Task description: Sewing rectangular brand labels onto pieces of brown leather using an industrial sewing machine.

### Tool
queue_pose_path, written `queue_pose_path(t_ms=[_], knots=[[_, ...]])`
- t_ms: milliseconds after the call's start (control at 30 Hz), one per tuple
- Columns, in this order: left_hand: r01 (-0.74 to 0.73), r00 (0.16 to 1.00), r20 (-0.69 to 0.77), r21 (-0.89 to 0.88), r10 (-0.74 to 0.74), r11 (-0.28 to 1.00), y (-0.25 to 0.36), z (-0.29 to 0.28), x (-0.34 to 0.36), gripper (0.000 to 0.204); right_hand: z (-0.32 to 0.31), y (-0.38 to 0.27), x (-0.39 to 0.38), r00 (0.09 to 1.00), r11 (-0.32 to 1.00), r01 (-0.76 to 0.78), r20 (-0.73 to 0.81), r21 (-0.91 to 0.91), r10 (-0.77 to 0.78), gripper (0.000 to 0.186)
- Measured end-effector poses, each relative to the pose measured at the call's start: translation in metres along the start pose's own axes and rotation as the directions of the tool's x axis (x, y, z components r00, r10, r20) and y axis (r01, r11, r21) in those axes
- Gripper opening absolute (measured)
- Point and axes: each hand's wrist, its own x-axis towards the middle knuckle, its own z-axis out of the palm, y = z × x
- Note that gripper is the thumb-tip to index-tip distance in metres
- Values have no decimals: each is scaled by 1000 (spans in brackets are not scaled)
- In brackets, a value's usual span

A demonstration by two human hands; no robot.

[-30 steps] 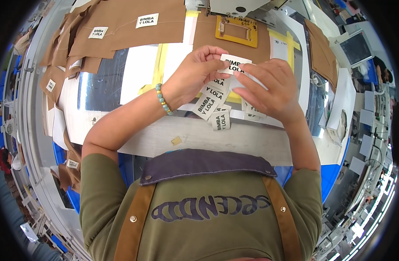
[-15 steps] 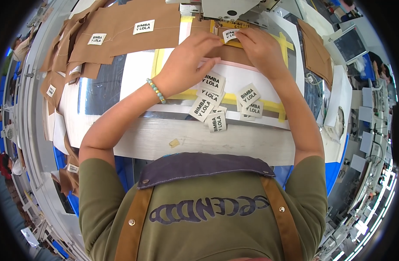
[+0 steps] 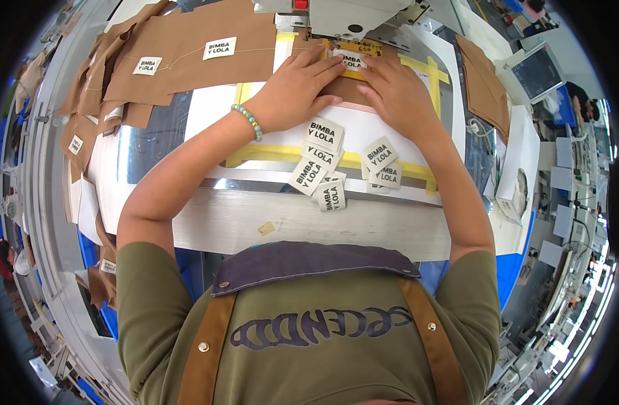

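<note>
A white label with black print (image 3: 351, 62) lies in the yellow template frame (image 3: 371, 47) on brown fabric (image 3: 344, 90), beneath a machine head (image 3: 350, 20). My left hand (image 3: 293, 91) rests with fingers extended at the label's left side, thumb lower down. Fingertips of my right hand (image 3: 397, 98) touch its right side, the fingers spread out flat. Several loose labels (image 3: 321, 135) lie in a pile below my hands, with a smaller group (image 3: 379, 154) to the right.
Brown fabric pieces with labels (image 3: 174, 47) cover the left of the table (image 3: 289, 223). More brown pieces (image 3: 481, 81), a screen (image 3: 535, 72) and a white box (image 3: 515, 182) are at the right. A person (image 3: 583, 104) is at the far right edge.
Both hands have moved forward from holding the label above the pile to lying on it in the yellow frame under the machine. Their fingers have flattened out.
</note>
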Motion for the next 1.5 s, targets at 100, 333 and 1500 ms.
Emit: queue_pose_path(t_ms=[100, 333, 1500], knots=[[24, 1000, -14, -89, -26, 996, -4, 1, 4, 60, 3, 4, -9, 1000, 1000, 16, 0, 25, -16, 35], [160, 987, 82, -348, -140, 924, -5, -21, 6, 45, 6, -4, 8, 999, 994, -33, 28, 105, 30, 39], [153, 986, 112, -319, -123, 935, 4, -78, -5, 31, 19, 18, 24, 992, 952, -76, 116, 296, 43, 42]])
